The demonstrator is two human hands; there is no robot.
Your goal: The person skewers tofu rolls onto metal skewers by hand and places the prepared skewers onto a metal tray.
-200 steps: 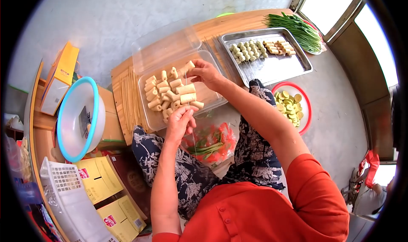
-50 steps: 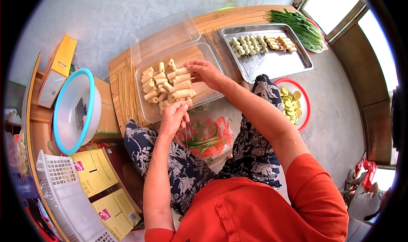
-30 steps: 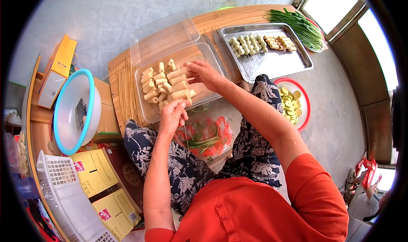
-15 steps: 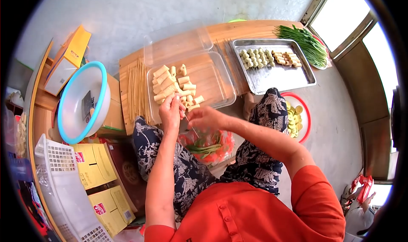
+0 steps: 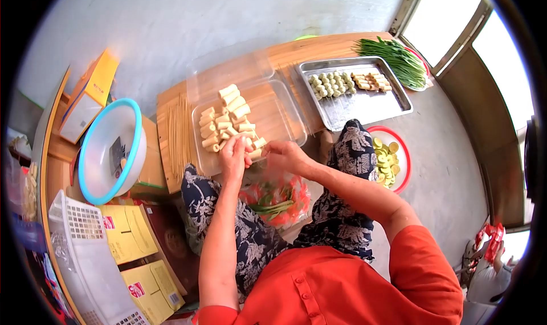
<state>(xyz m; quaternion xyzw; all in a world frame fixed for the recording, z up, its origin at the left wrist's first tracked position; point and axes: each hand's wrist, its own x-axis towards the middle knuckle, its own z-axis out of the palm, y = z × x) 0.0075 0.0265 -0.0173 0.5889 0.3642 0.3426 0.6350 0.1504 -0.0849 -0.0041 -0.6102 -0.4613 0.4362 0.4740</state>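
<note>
Tan tube-shaped pieces (image 5: 223, 122) lie heaped in the left part of a clear plastic box (image 5: 285, 111). My left hand (image 5: 233, 154) is pinched at the near edge of the heap. A row of several pieces (image 5: 233, 100) leans away above that hand, in line with it; the skewer itself is hard to make out. My right hand (image 5: 285, 157) is just to the right of the left one, fingers curled and blurred, near a single piece (image 5: 258, 143). What it holds, if anything, cannot be made out. Thin wooden skewers (image 5: 178, 134) lie left of the box.
A metal tray (image 5: 370, 111) holds green balls and browned rolls, beside leafy greens (image 5: 393, 60). Sliced vegetables sit in a red-rimmed bowl (image 5: 405, 168). A blue-rimmed basin (image 5: 139, 137), white basket (image 5: 88, 262) and yellow boxes (image 5: 128, 231) stand left. A red bag (image 5: 296, 196) lies below.
My right hand has left the row of pieces and come down beside the left hand, then moved slightly up and right. The row now stands above my left hand. The whole view has shifted.
</note>
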